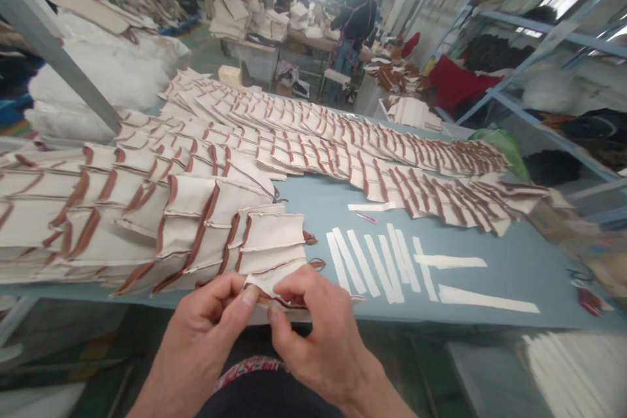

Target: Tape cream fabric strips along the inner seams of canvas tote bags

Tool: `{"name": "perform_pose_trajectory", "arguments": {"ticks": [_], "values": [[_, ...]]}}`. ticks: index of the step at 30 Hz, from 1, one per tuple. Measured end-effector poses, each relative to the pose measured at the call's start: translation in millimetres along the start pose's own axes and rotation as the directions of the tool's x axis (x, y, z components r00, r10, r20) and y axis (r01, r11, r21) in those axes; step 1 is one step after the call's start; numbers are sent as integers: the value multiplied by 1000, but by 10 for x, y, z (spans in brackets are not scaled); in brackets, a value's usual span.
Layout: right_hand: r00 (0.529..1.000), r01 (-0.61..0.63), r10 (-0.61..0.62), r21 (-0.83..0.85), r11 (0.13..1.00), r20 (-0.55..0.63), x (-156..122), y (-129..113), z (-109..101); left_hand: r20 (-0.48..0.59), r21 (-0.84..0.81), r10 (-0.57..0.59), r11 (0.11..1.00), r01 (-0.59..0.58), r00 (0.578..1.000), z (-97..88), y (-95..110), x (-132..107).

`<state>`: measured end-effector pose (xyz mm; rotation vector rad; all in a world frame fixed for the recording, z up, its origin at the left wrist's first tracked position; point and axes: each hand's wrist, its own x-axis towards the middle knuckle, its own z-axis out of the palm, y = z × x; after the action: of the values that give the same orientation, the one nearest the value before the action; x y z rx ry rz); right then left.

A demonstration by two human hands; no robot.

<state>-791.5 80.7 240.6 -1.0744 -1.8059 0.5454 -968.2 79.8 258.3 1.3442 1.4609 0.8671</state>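
Observation:
At the table's near edge, my left hand (pixel 206 330) and my right hand (pixel 313 333) both pinch the front edge of a cream fabric piece with brown trim (pixel 269 245). That piece is the nearest one of a long overlapping row of like pieces (pixel 122 209) spread over the blue-grey table (pixel 514 261). The fingers of both hands are closed on the cloth. Several white strips (pixel 372 261) lie flat on the table just right of my right hand.
More rows of cream and brown pieces (pixel 343 144) cover the table's far half. A small red-handled tool (pixel 366 217) lies by the strips. White bulk material (pixel 98 78) is heaped at left. Metal shelving (pixel 539 65) stands at right. A person (pixel 355 26) stands at a far table.

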Motion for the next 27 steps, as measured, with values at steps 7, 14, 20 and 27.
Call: {"name": "perform_pose_trajectory", "arguments": {"ticks": [7, 14, 20, 27], "values": [[937, 341, -300, -295, 892, 178, 106, 22, -62, 53, 8, -63, 998, 63, 997, -46, -149, 10], [944, 289, -241, -209, 934, 226, 56, 123, 17, 65, -165, -101, 980, 111, 993, -41, -253, -14], [950, 214, -174, -133, 968, 259, -155, 145, 65, 197, -352, -186, 903, 246, 963, 28, -303, -65], [976, 196, -186, -77, 978, 115, -243, 157, 115, 275, -329, -162, 910, 251, 948, -37, -321, -6]]}}
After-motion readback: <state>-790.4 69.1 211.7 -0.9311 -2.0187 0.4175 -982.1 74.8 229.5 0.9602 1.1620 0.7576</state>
